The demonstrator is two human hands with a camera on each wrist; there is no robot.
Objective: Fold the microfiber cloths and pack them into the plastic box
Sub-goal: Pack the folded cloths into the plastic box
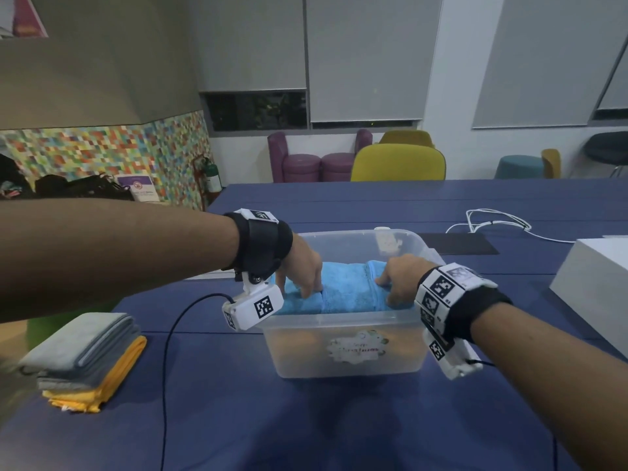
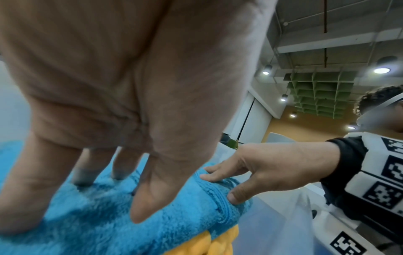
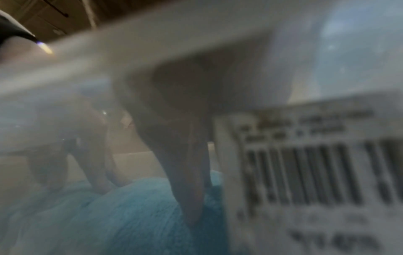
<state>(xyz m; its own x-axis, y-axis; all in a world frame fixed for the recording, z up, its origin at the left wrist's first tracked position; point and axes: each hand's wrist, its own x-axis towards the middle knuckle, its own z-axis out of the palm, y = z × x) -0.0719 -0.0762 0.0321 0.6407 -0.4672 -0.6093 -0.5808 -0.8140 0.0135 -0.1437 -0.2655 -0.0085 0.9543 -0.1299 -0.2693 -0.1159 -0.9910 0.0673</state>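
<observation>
A clear plastic box (image 1: 343,355) stands on the blue table in front of me. A folded blue cloth (image 1: 346,294) lies on top inside it, over a yellow cloth (image 2: 218,245) below. My left hand (image 1: 306,273) presses its straight fingers down on the cloth's left part. My right hand (image 1: 397,277) presses the right end of the blue cloth (image 2: 122,224), fingers and thumb spread on it (image 2: 231,182). The right wrist view is blurred behind the box wall and a barcode label (image 3: 309,174); fingers (image 3: 187,189) touch the blue cloth (image 3: 130,215).
A stack of folded grey and yellow cloths (image 1: 88,358) lies at the left on the table (image 1: 306,430). A white box (image 1: 594,273) sits at the right, a white cable (image 1: 492,222) and dark mat (image 1: 458,243) behind. Chairs stand beyond the table.
</observation>
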